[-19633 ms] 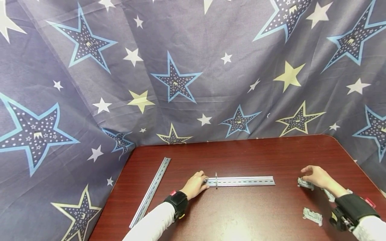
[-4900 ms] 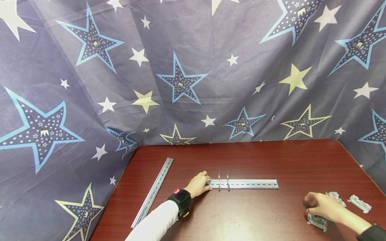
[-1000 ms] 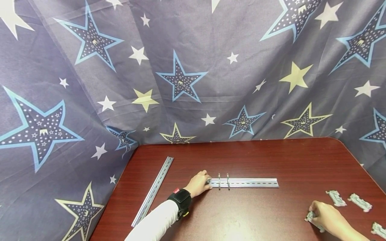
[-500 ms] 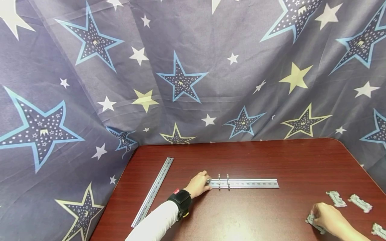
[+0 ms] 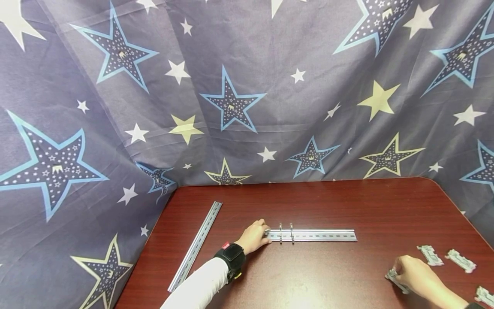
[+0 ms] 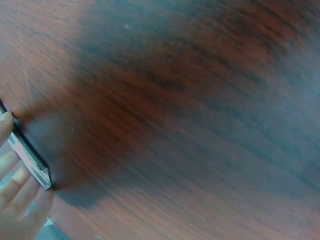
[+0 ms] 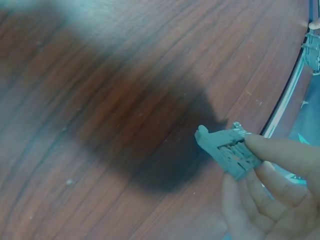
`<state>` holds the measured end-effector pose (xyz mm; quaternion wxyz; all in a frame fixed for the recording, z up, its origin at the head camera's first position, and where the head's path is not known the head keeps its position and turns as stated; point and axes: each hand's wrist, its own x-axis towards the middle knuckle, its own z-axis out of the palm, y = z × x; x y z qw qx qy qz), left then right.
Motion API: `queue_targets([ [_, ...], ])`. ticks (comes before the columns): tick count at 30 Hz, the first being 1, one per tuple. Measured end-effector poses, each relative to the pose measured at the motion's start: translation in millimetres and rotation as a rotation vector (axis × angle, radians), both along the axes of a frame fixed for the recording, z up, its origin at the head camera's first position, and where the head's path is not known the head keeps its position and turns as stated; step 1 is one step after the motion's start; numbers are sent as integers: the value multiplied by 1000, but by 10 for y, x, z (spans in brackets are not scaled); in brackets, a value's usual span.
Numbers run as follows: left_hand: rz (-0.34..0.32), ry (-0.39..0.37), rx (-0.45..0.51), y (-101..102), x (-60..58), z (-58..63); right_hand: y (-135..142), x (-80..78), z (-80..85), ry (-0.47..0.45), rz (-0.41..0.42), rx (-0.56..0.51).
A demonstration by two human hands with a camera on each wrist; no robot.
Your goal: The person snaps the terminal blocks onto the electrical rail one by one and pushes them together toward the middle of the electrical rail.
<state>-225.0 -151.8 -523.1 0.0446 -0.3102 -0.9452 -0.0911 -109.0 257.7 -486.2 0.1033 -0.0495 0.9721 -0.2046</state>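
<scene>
In the head view my left hand (image 5: 252, 236) grips the left end of a slotted metal DIN rail (image 5: 324, 235) that lies crosswise on the table. Two thin terminal blocks stand across this rail near that hand, a left terminal block (image 5: 280, 234) and a right terminal block (image 5: 292, 234), with a small gap between them. At the right, my right hand (image 5: 418, 274) pinches a grey terminal block (image 7: 230, 152) between thumb and fingers. The right wrist view shows that block's moulded side, its one end covered by the fingers. The left wrist view catches the rail's end (image 6: 32, 162) between thumb and fingers.
A second DIN rail (image 5: 196, 246) lies slanted at the left of the brown table (image 5: 308, 201). Loose terminal blocks lie at the right: one near the hand (image 5: 430, 255), another beside it (image 5: 461, 260), a third at the frame's edge (image 5: 484, 296). Star-patterned cloth (image 5: 247, 150) hangs behind.
Since 19.6 s ago a second terminal block has come onto the rail. Over the last half second my right hand has shifted slightly left and away with its block; the left hand stays put.
</scene>
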Motion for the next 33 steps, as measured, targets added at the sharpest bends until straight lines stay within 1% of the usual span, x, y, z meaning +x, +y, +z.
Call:
queue_targets([
  [7,0,-3,-1,12,16,14,-139,-63,43,27,21,-9],
  [14,4,-8,0,14,24,18,-271,-127,92,99,28,-24],
  [26,6,-12,-4,7,9,8,-516,-277,202,119,19,-111],
  [33,9,-11,-1,13,-2,7,-641,-382,247,189,21,-139],
])
